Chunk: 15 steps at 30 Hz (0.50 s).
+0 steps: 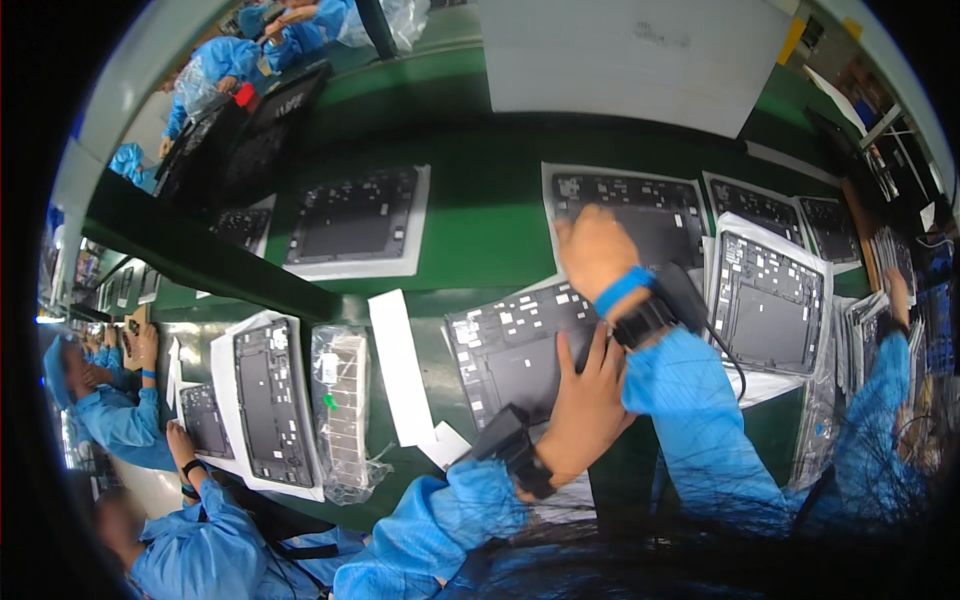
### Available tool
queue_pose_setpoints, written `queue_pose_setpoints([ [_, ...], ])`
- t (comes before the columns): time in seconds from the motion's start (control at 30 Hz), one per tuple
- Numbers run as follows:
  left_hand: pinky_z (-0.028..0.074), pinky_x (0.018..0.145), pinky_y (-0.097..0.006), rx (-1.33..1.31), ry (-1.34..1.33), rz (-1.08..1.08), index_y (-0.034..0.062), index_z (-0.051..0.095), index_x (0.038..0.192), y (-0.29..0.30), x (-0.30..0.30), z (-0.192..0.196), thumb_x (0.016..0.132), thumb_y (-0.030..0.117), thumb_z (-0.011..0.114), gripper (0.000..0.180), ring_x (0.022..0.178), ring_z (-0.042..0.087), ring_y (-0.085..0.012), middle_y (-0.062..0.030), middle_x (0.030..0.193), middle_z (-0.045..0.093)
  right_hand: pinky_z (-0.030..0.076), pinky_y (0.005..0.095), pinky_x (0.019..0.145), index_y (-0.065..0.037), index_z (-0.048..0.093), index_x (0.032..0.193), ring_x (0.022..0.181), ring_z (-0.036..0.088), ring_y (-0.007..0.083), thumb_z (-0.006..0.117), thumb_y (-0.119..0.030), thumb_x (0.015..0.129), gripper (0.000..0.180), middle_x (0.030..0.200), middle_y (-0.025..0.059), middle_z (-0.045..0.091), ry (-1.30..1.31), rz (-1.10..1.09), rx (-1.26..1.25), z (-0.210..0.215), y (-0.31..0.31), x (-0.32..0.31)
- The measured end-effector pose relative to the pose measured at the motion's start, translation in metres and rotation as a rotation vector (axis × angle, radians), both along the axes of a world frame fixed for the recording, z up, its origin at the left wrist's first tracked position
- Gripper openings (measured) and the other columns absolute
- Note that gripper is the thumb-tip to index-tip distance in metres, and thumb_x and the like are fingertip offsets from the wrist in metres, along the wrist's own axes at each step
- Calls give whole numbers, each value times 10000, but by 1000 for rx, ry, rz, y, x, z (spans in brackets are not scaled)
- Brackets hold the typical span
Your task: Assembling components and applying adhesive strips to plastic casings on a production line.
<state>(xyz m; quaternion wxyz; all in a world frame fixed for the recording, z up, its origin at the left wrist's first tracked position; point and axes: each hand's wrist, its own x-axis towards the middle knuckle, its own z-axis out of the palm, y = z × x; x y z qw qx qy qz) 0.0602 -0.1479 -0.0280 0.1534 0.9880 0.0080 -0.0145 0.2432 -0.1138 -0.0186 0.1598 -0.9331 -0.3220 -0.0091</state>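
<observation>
A black tablet-like housing (510, 350) with white and metallic patches lies in front of me, tilted a little. My left hand (585, 390) rests over its right part, fingers stretched out and apart. Farther off, my right hand (598, 250) is above the near left part of another black housing (650, 215), which lies on a white sheet. The right fingers are curled together, and whatever they may pinch is hidden. A blue band (622, 290) and a black strapped device (645, 322) sit on my right wrist; a black device (505, 440) is strapped on the left.
To the right lies a stack of housings with white sheets (770, 300). A white strip (400, 365) and a plastic-wrapped tray (342, 410) are at left. More housings (355, 215) lie across the green table. A grey board (630, 60) stands behind. Co-workers in blue sit both sides.
</observation>
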Motion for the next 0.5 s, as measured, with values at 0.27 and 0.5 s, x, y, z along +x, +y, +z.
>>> queue_pose_setpoints([
  [0.27,278,1171,-776,30,-241,-3,99,598,1482,5,-52,-33,963,261,648,546,1493,443,-336,-114,1600,486,623,496,763,4,794,834,818,766,441,692,-272,851,295,863,258,763,37,218,-110,-26,32,14],
  [0.5,295,1174,-769,122,-330,-72,109,628,1468,79,-9,-48,989,152,572,484,1505,458,-329,-110,1597,516,568,543,781,12,744,969,862,721,462,679,-321,900,347,878,272,722,-85,527,-20,81,21,51],
])
